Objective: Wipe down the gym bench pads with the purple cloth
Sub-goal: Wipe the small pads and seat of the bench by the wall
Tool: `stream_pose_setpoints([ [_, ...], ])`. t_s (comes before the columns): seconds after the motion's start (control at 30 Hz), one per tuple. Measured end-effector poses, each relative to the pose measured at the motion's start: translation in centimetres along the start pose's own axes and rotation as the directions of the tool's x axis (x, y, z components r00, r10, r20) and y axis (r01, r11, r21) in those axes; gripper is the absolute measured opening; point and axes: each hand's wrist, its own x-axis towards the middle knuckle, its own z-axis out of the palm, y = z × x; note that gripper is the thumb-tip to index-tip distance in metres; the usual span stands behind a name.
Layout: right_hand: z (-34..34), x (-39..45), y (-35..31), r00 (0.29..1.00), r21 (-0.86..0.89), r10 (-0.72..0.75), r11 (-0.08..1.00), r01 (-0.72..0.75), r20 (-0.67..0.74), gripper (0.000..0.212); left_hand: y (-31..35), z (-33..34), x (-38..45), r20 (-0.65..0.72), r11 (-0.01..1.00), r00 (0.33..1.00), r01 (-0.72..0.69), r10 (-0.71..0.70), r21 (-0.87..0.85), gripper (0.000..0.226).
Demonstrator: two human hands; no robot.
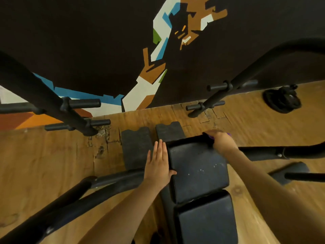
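A black bench back pad [198, 169] with white specks runs away from me, and the seat pad [207, 219] lies nearer, below it. My left hand [158, 164] lies flat with straight fingers against the back pad's left edge, thumb on top. My right hand [223, 140] is curled at the pad's far right corner, gripping the purple cloth [212, 137], of which only a small sliver shows beyond the fingers. The hand is motion-blurred.
Black rack uprights with pegs stand at left [52, 103] and right [228, 88]. Two dark rubber mats [137, 147] lie on the wooden floor beyond the bench. A weight plate [283, 101] rests far right. Frame tubes cross at lower left [70, 199] and right [281, 152].
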Motion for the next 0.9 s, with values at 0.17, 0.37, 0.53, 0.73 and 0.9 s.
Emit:
stream_pose_setpoints([
  [0.17,1.4,-0.7,-4.7,0.998,-0.042,-0.051,0.998,0.052,0.032,0.049,-0.1,0.3,0.2,-0.001,1.0,1.0,-0.008,0.008,-0.03,0.107],
  [0.37,5.0,-4.0,-8.4,0.847,0.088,-0.497,0.85,0.519,-0.19,0.049,0.2,-0.3,0.1,0.034,1.0,0.999,0.008,-0.008,0.004,0.108],
  [0.53,1.2,-0.7,-2.7,0.998,0.133,-0.056,0.99,0.051,0.032,0.065,0.6,-0.8,-0.1,0.056,0.999,0.998,0.035,-0.037,0.03,0.107],
  [0.73,0.3,-0.7,-0.8,0.997,0.065,0.08,0.995,-0.08,0.001,0.054,1.0,-0.5,0.0,0.063,0.997,0.995,0.073,-0.075,0.032,0.107],
  [0.9,4.8,-3.0,-10.3,0.931,-0.067,-0.363,0.929,0.365,0.046,0.084,1.2,-0.3,0.3,0.075,0.994,0.992,0.096,-0.1,0.055,0.104],
])
